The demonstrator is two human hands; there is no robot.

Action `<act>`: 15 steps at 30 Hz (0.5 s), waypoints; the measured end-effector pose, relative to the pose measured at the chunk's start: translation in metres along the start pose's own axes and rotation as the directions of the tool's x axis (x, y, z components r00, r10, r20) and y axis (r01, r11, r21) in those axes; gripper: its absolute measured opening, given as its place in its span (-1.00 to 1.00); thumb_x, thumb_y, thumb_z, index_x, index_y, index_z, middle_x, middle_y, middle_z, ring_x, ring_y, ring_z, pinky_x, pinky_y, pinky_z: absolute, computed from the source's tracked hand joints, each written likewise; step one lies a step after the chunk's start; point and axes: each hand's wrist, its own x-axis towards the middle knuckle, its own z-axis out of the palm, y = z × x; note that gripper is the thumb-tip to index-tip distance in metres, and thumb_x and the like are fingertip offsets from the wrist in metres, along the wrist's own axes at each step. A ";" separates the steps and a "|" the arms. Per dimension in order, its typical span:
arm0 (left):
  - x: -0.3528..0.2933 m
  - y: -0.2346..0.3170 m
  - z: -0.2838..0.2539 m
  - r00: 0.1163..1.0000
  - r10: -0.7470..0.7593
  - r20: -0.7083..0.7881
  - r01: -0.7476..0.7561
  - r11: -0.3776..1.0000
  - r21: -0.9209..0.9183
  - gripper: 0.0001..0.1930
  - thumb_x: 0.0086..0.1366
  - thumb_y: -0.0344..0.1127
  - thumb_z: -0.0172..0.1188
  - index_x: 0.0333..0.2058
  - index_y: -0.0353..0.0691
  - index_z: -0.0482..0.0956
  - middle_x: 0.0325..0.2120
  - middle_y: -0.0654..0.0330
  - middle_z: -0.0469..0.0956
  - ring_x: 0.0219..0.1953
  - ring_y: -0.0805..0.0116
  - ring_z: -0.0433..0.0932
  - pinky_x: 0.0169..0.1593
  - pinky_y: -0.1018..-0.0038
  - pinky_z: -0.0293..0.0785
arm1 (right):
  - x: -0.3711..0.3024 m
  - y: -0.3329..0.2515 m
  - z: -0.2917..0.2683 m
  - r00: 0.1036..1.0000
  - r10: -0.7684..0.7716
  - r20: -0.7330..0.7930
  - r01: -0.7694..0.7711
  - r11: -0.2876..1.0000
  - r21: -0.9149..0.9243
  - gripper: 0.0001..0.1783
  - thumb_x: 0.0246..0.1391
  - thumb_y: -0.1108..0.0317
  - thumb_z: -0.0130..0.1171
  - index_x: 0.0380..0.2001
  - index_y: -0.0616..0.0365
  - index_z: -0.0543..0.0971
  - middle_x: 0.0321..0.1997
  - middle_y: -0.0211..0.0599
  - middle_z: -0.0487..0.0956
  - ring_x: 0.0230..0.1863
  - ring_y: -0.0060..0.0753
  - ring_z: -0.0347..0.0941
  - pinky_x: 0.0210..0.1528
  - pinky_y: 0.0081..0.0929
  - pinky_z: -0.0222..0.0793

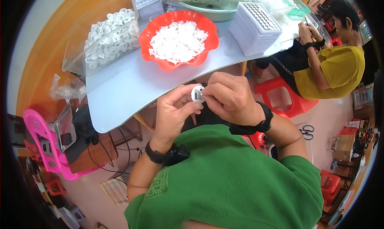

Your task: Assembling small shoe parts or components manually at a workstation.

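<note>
Between my two hands, just off the near edge of the table, is a small round white plastic part (197, 93) with a grey piece at its middle. My left hand (176, 105) grips its rim between thumb and fingers. The fingers of my right hand (228, 97) are pinched together against its right side; whether they hold a tiny piece there is hidden. Beyond my hands a red wavy-edged bowl (145, 37) holds a heap of small white pieces (178, 41).
A clear bin (74, 63) of round white parts stands left on the pale blue table (116, 97). Stacked white trays (252, 37) stand right, near a pale green basin (212, 15). A co-worker in yellow (340, 69) sits at right, beside a red stool (280, 95).
</note>
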 end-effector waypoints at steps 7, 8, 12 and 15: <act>-0.003 -0.005 -0.004 1.000 -0.003 -0.010 0.003 0.997 0.076 -0.67 0.12 -0.56 0.24 -0.08 -0.37 0.53 -0.35 0.25 0.50 -0.41 0.51 0.53 -0.48 0.67 0.47 | -0.001 -0.005 0.000 0.993 0.010 0.115 -0.004 0.999 -0.054 -0.82 -0.31 0.57 0.25 -0.55 0.21 0.46 -0.55 -0.30 0.40 -0.58 -0.28 0.38 -0.60 -0.40 0.28; -0.003 -0.005 -0.004 1.000 -0.004 -0.011 0.005 0.997 0.075 -0.67 0.12 -0.56 0.24 -0.08 -0.37 0.53 -0.35 0.25 0.50 -0.41 0.51 0.53 -0.48 0.67 0.47 | -0.001 -0.006 0.001 0.988 0.030 0.149 -0.024 0.999 -0.040 -0.82 -0.32 0.57 0.25 -0.55 0.22 0.46 -0.55 -0.29 0.40 -0.57 -0.28 0.38 -0.59 -0.40 0.28; -0.006 -0.008 -0.004 1.000 0.006 -0.025 -0.004 0.998 0.067 -0.65 0.12 -0.55 0.24 -0.07 -0.37 0.53 -0.33 0.23 0.50 -0.40 0.48 0.56 -0.50 0.67 0.47 | -0.004 0.000 0.003 0.978 0.072 0.197 -0.075 0.997 0.010 -0.82 -0.30 0.58 0.26 -0.55 0.23 0.46 -0.54 -0.28 0.40 -0.56 -0.23 0.39 -0.58 -0.40 0.28; -0.005 -0.007 -0.003 1.000 0.004 -0.020 -0.002 0.999 0.053 -0.65 0.13 -0.57 0.23 -0.06 -0.37 0.52 -0.33 0.22 0.50 -0.39 0.46 0.57 -0.49 0.67 0.46 | -0.004 0.000 0.002 0.981 0.116 0.152 -0.144 0.971 0.189 -0.84 -0.22 0.60 0.26 -0.54 0.25 0.46 -0.54 -0.33 0.43 -0.57 -0.42 0.40 -0.57 -0.49 0.27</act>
